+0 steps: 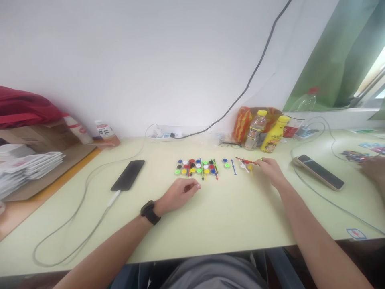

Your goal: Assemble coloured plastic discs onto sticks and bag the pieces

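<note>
A cluster of small coloured round pieces and thin coloured sticks (197, 167) lies in rows on the pale green table (210, 216). My left hand (179, 194), with a black watch on the wrist, rests just in front of the cluster, its fingers curled in loosely. My right hand (270, 168) lies to the right, fingers pinched on the end of a red stick (244, 160) above a few loose pieces. A blue stick (234, 167) and two round pieces (225, 162) lie between the cluster and that hand.
A black phone (128, 175) on a white cable lies at the left, another phone (319, 171) at the right. Bottles (272, 134) and a power strip (164, 135) stand along the wall. Stacked papers (27, 168) sit far left. Another person's hand (373, 168) is at the right edge.
</note>
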The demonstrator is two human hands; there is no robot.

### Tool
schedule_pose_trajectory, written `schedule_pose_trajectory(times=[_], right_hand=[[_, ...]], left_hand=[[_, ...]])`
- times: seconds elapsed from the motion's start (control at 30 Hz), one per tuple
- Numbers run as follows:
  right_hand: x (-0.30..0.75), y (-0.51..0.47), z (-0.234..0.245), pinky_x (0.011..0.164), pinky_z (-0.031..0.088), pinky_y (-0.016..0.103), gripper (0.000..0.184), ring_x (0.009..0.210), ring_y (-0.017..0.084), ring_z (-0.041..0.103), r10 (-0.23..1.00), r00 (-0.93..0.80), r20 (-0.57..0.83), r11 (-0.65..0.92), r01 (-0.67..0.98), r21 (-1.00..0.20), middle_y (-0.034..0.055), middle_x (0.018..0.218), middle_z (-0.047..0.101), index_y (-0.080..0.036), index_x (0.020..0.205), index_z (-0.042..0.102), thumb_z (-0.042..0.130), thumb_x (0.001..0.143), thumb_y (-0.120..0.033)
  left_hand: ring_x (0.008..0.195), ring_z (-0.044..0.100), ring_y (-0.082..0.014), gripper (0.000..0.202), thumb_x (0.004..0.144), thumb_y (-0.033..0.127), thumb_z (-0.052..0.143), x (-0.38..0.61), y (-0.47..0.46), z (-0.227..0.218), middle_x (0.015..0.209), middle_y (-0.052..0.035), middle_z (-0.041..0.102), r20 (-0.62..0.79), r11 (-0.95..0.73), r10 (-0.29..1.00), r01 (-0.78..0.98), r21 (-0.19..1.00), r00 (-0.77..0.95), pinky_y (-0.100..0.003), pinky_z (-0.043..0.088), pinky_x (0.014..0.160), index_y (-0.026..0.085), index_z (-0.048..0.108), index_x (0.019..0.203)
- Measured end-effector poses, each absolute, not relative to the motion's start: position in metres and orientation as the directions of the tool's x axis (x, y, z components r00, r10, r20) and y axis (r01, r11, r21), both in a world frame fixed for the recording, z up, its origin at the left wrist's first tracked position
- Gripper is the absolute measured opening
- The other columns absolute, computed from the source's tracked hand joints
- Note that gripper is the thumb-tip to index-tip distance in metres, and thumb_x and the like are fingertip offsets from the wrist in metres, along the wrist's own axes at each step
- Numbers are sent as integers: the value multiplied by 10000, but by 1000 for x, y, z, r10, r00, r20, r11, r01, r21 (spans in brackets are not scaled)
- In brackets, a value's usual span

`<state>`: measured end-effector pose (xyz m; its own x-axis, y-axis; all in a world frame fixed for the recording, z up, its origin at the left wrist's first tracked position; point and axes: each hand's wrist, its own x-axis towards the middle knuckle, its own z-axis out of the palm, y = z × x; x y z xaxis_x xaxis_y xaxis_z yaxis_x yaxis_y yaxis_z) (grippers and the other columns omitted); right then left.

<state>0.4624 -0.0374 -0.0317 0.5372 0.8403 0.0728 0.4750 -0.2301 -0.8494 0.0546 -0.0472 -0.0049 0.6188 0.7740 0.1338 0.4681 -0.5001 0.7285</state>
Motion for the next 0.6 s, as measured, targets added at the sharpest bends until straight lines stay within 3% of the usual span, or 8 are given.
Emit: schedule_pose_trajectory(times=[0.23, 0.43, 0.6], right_hand=[[461, -39, -30, 592, 302, 319, 305, 662, 202, 501, 863, 499, 86, -229, 537, -812, 26, 630, 588, -185, 665, 654, 649, 734, -482], [461, -34, -34, 709, 400, 340, 379, 829, 245, 586, 772, 605, 197, -153, 477, -866, 70, 875, 677, -203, 903, 652, 519, 878, -557], [455, -33, -30, 775, 419, 343, 302, 839, 228, 581, 764, 558, 325, -20, 524, -852, 50, 888, 662, -219, 956, 617, 487, 932, -491]], left_hand=[[617, 456, -136, 387, 1027, 472, 513, 55, -48, -5, 691, -4, 578, 141, -497, 773, 452, 741, 619, -268, 354, 572, 170, 690, 862], [617, 450, -135, 381, 1035, 467, 505, 55, -48, -4, 692, 3, 562, 134, -499, 772, 461, 734, 621, -264, 349, 570, 178, 678, 856], [636, 448, -136, 371, 1045, 453, 491, 54, -48, -5, 713, 3, 567, 134, -512, 766, 471, 718, 628, -270, 343, 593, 180, 676, 874]])
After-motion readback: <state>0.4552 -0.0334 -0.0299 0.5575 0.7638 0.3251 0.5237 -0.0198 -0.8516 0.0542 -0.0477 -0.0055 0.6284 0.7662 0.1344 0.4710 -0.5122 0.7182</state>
